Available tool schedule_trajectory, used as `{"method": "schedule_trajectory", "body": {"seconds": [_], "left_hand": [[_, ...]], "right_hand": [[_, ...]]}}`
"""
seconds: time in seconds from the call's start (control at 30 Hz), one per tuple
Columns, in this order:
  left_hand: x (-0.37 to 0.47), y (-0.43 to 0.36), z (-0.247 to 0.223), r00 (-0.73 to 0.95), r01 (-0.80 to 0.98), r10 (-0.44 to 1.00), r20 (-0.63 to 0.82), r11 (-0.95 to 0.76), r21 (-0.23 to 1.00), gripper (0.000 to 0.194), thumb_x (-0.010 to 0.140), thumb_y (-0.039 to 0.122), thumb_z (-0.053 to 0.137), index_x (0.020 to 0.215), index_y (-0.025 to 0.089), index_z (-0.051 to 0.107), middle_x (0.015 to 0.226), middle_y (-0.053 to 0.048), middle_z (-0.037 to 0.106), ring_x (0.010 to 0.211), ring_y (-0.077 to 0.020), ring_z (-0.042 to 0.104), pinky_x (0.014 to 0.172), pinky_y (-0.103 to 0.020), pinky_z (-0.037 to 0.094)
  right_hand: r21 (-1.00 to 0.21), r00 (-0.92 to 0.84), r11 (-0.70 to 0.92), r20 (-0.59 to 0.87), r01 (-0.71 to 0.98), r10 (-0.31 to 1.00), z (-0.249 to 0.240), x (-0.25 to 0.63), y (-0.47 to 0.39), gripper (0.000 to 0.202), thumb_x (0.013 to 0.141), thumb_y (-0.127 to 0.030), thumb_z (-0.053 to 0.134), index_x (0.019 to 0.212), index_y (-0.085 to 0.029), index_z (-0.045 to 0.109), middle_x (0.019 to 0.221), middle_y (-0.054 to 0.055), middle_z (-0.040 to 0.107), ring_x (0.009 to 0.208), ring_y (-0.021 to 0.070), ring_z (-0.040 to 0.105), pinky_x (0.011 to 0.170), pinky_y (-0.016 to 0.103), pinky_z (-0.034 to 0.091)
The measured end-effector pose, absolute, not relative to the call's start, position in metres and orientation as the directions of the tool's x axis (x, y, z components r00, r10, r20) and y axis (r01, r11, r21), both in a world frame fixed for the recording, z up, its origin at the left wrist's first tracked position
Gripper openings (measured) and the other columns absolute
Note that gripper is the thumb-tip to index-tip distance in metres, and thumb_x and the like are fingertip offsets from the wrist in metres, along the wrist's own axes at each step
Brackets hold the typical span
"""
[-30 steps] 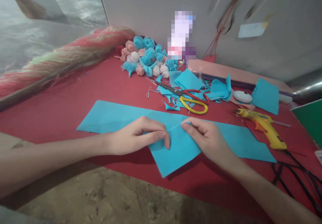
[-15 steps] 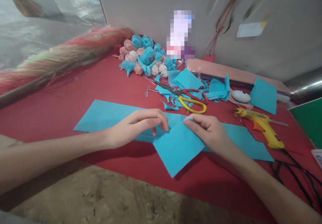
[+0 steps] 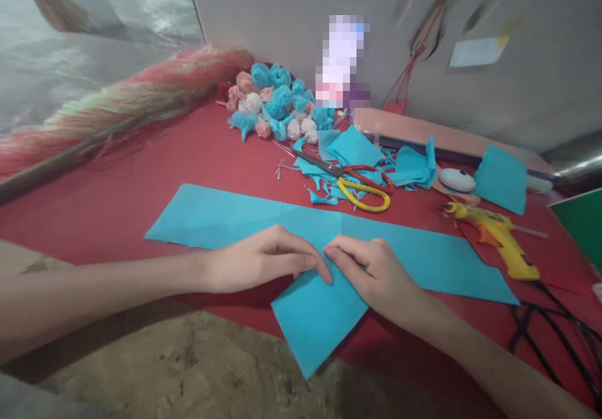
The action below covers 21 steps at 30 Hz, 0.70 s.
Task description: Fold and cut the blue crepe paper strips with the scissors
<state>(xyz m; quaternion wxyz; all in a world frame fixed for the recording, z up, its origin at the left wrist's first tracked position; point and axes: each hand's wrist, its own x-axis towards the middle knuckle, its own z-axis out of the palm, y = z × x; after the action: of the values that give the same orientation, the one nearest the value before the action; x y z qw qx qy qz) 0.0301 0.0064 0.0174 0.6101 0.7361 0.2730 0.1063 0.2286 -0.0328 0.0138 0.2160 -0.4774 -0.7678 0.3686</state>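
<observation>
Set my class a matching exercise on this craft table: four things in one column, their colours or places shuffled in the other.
1. Scissors
2. Glue gun
3. Square paper
4. Flowers

A. Blue, held by the right hand
B. Heaped at the back
C. One red handle, one yellow
D. Yellow, with black cord

Pairs: 1-C, 2-D, 3-A, 4-B

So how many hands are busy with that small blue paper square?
2: the left hand at the upper left part of the blue square, the right hand at its top corner. No others show.
</observation>
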Motion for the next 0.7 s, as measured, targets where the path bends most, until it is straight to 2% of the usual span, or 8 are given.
{"method": "schedule_trajectory", "body": {"seconds": [0.17,0.4,0.6,0.63,0.7], "left_hand": [[0.026,0.008,0.023,0.851,0.208,0.503,-0.151,-0.060,0.976,0.032,0.091,0.026,0.045,0.086,0.011,0.072,0.079,-0.006,0.069,0.071,-0.0133,0.057,0.067,-0.022,0.042],[0.023,0.015,0.021,0.876,0.103,0.471,-0.102,0.025,0.994,0.030,0.088,0.021,0.046,0.075,0.009,0.069,0.072,-0.009,0.066,0.068,-0.0152,0.059,0.068,-0.024,0.045],[0.016,0.020,0.022,0.936,0.130,0.342,-0.087,-0.106,0.986,0.034,0.089,0.022,0.044,0.064,0.011,0.064,0.059,-0.005,0.059,0.058,-0.0134,0.054,0.061,-0.024,0.041],[0.016,0.019,0.022,0.929,0.140,0.360,-0.085,-0.132,0.981,0.034,0.089,0.022,0.043,0.062,0.011,0.062,0.056,-0.004,0.057,0.056,-0.0122,0.052,0.058,-0.023,0.040],[0.018,0.017,0.020,0.868,0.174,0.491,-0.071,-0.167,0.971,0.035,0.089,0.023,0.042,0.059,0.013,0.057,0.055,-0.001,0.054,0.054,-0.0094,0.049,0.056,-0.021,0.038]], "right_hand": [[-0.810,-0.385,0.237,0.016,0.536,0.923,0.024,0.241,-0.024,0.036,0.091,-0.039,0.041,0.061,-0.020,0.043,0.052,-0.006,0.030,0.048,0.0077,0.028,0.045,0.023,0.024],[-0.794,-0.301,0.229,0.060,0.563,0.952,0.024,0.254,-0.015,0.039,0.089,-0.046,0.042,0.060,-0.020,0.044,0.058,-0.003,0.038,0.055,0.0097,0.036,0.048,0.023,0.029],[-0.791,-0.262,0.218,0.075,0.571,0.962,0.030,0.257,-0.013,0.036,0.088,-0.044,0.043,0.061,-0.020,0.048,0.056,-0.002,0.039,0.052,0.0105,0.037,0.047,0.024,0.030],[-0.796,-0.230,0.206,0.086,0.569,0.969,0.031,0.258,-0.011,0.036,0.088,-0.043,0.044,0.061,-0.020,0.047,0.056,-0.002,0.039,0.052,0.0106,0.037,0.047,0.024,0.030],[-0.808,-0.181,0.182,0.095,0.561,0.979,0.032,0.260,-0.009,0.036,0.087,-0.043,0.045,0.059,-0.021,0.045,0.056,-0.002,0.037,0.052,0.0107,0.036,0.046,0.024,0.030]]}}
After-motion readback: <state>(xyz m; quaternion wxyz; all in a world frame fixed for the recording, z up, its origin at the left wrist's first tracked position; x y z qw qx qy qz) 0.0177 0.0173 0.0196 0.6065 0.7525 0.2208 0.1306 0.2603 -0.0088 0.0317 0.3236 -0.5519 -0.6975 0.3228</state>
